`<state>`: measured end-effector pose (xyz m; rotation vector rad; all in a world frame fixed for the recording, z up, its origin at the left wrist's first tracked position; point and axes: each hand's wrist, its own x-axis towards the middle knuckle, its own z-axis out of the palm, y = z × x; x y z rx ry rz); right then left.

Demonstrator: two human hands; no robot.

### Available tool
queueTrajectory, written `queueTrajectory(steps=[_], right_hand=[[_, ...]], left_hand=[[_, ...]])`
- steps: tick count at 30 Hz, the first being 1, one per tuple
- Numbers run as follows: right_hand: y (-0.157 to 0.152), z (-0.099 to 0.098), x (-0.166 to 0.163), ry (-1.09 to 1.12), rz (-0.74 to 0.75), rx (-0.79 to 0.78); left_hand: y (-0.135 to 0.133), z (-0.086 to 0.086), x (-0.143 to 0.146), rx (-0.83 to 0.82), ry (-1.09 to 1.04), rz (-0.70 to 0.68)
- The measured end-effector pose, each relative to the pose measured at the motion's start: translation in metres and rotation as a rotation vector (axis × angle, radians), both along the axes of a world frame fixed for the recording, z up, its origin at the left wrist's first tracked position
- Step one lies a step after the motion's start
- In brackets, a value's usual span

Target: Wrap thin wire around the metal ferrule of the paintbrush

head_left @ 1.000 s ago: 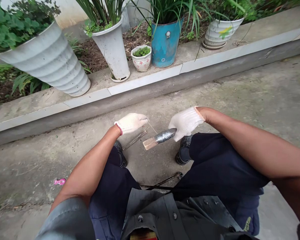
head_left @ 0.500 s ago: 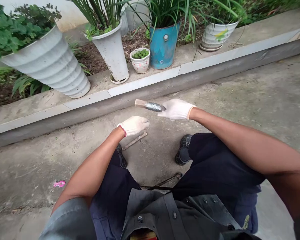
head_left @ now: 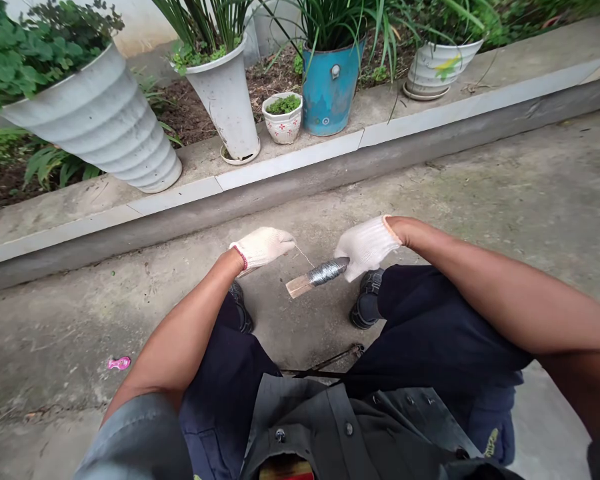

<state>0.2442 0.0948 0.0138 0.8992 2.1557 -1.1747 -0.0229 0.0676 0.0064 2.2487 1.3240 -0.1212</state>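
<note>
My right hand, in a white knit glove, grips one end of a flat wooden stick wound round its middle with silvery wire. The stick's bare end points down and to the left. A thin loose strand runs from the winding to the fingertips of my left hand, also gloved and pinched closed on it. Below the left glove, a strip lying on the concrete is mostly hidden by that hand.
A low tiled ledge crosses ahead, bearing a tall white pot, a small patterned pot, a blue bucket and other planters. A pink object lies on the concrete at left. My shoes flank the work.
My right hand has come down and nearer with the wire-wound stick, whose bare end has swung downward. My left hand has shifted slightly left and up. The strand between them now shows.
</note>
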Motion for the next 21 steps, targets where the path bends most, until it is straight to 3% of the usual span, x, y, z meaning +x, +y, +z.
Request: queueTrajectory(steps=[6, 10, 14, 21], right_hand=[[0.002, -0.023, -0.02, -0.257, 0.121, 0.434], [0.015, -0.023, -0.025, -0.292, -0.05, 0.62], [0.025, -0.013, -0.024, -0.143, -0.189, 0.664], [0.023, 0.002, -0.018, 0.032, -0.238, 0.565]], left_hand=[[-0.008, 0.0, 0.015, -0.048, 0.088, -0.068], [-0.011, -0.001, 0.022, -0.036, 0.101, -0.053], [-0.007, -0.005, 0.017, 0.027, 0.089, -0.006], [0.002, -0.011, 0.001, 0.09, 0.051, -0.05]])
